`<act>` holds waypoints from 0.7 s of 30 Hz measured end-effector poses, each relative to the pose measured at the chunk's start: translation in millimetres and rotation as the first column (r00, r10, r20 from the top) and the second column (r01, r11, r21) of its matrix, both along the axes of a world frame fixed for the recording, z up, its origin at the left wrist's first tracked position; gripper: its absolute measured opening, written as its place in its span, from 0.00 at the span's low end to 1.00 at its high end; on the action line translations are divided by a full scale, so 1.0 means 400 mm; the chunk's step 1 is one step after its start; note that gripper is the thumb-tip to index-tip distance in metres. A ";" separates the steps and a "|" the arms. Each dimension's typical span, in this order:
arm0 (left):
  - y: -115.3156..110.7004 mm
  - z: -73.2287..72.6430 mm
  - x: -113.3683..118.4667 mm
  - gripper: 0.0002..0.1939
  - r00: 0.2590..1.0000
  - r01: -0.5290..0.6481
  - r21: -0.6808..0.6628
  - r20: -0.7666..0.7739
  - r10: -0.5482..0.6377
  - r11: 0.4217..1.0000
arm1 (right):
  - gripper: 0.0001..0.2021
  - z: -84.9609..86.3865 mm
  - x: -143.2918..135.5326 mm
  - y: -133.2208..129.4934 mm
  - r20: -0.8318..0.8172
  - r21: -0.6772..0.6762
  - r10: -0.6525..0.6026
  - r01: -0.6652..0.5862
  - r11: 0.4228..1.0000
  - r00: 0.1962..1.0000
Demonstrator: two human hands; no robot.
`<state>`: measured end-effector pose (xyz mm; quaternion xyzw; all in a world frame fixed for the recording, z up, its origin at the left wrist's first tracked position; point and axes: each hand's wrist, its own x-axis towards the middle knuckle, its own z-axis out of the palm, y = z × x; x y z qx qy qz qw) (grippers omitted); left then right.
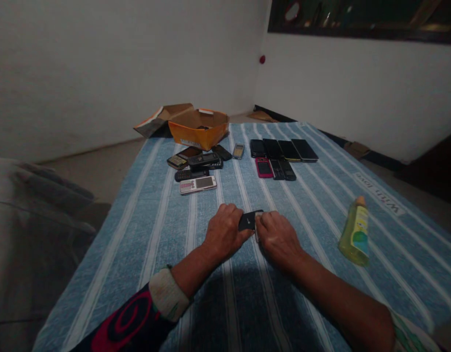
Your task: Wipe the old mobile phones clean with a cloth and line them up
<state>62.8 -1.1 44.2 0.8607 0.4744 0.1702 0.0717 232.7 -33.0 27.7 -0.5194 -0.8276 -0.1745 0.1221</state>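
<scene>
Well, take the flat black thing between the two hands as the middle of a clock. At 11 o'clock an orange box sits open on the blue striped cloth, with its flap hanging out to the left. Nearer, at 10 o'clock, some old phones lie in a messy heap, and a silver and pink phone is at the front of it. The left hand is at 9 o'clock, pinching the near end of the black thing. One little phone lies by itself at 12 o'clock. The right hand, at 4 o'clock, is bunched up around a pale thing, mostly hidden, right against the black thing. At 1 o'clock lie two rows of phones, mostly dark, with a bright pink phone in the closer row. Last, a yellow bottle is at 3 o'clock, well apart from the right hand.
</scene>
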 end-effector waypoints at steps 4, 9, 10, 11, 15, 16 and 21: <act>0.001 0.000 0.001 0.14 1.000 -0.014 0.005 -0.009 0.014 1.000 | 0.08 0.006 -0.001 0.006 0.011 -0.043 -0.066 0.067 0.997 0.998; 0.001 -0.001 0.000 0.12 1.000 0.007 0.007 -0.006 -0.007 1.000 | 0.08 0.006 -0.012 0.005 0.000 -0.023 -0.024 0.024 0.999 1.000; 0.001 -0.001 0.000 0.12 1.000 0.009 0.009 -0.004 -0.009 1.000 | 0.08 0.005 -0.013 0.004 0.001 -0.019 -0.020 0.020 1.000 1.000; 0.001 -0.001 0.001 0.12 1.000 0.007 0.011 -0.002 -0.007 1.000 | 0.08 0.006 -0.013 0.004 0.005 -0.023 -0.033 0.033 0.999 0.999; 0.000 0.000 0.002 0.12 1.000 -0.017 0.010 -0.009 0.017 1.000 | 0.08 0.009 -0.013 0.005 0.016 -0.054 -0.110 0.111 0.992 0.994; 0.000 0.000 0.002 0.12 1.000 -0.020 0.009 -0.015 0.020 1.000 | 0.08 0.009 -0.015 0.004 0.012 -0.053 -0.101 0.102 0.993 0.995; 0.000 0.002 0.003 0.12 1.000 -0.013 0.008 -0.028 0.013 1.000 | 0.07 0.012 -0.023 0.002 -0.007 -0.043 -0.063 0.063 0.997 0.998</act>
